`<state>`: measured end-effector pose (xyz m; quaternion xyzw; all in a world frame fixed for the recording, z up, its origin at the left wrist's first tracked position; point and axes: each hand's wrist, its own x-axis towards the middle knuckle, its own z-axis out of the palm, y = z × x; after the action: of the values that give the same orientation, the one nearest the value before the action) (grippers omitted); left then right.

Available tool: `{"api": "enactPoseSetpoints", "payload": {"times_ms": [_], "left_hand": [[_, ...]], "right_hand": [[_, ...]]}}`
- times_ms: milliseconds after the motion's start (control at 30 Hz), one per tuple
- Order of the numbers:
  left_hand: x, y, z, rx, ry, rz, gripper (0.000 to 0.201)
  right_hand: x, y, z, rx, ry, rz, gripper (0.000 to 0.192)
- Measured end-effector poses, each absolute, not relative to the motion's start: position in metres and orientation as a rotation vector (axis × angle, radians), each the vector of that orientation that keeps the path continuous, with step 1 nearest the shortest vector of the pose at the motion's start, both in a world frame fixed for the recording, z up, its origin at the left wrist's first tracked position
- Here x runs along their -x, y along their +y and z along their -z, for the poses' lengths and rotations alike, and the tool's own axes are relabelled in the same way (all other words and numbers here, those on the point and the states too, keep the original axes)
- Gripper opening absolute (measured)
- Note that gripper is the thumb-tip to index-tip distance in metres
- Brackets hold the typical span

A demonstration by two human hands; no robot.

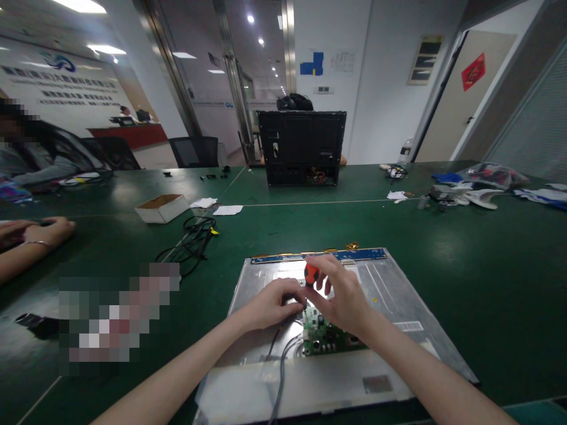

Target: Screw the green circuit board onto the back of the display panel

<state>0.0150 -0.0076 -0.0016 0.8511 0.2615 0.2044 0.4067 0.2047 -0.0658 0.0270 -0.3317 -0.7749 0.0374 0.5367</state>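
A: At the green bench [443, 260], we hold our right hand [343, 298] over a green board [321, 333], grip closed round the orange screwdriver [310, 274], which stands upright with its tip down at the board's upper edge.

B: And our left hand [272, 304]?

A: Beside it, fingers curled at the shaft; whether they pinch it or a screw we cannot tell.

B: How far along are we?

A: By our reading, midway. The panel [390, 295] lies face down before us with its metal back bare, and the board sits on it with grey cables [281, 360] attached. The blue strip [319, 255] along the far edge looks untouched. No loose screws show.

B: Any containers?

A: A small open box [162, 208] well off to our left; we cannot make out what is in it. The black case [302, 147] stands at the far side, its inside hidden from us.
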Motion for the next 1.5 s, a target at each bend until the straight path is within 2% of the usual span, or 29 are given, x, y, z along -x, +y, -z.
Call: {"api": "enactPoseSetpoints", "payload": {"times_ms": [233, 800, 1233, 1500], "left_hand": [[-0.0157, -0.0072, 0.0027, -2.120, 0.688, -0.500, 0.005], [-0.0147, -0.0074, 0.0017, -2.162, 0.678, -0.453, 0.007], [-0.0138, -0.0055, 0.0050, -2.147, 0.673, -0.474, 0.008], [-0.0149, -0.0070, 0.0013, -2.154, 0.660, -0.485, 0.006]], "right_hand": [[-0.2028, -0.0666, -0.0271, 0.863, -1.770, -0.020, 0.039], [-0.2055, -0.0684, -0.0279, 0.815, -1.839, -0.125, 0.055], [-0.2042, -0.0669, -0.0274, 0.861, -1.775, -0.019, 0.037], [-0.2034, -0.0681, -0.0286, 0.886, -1.787, -0.024, 0.040]]}}
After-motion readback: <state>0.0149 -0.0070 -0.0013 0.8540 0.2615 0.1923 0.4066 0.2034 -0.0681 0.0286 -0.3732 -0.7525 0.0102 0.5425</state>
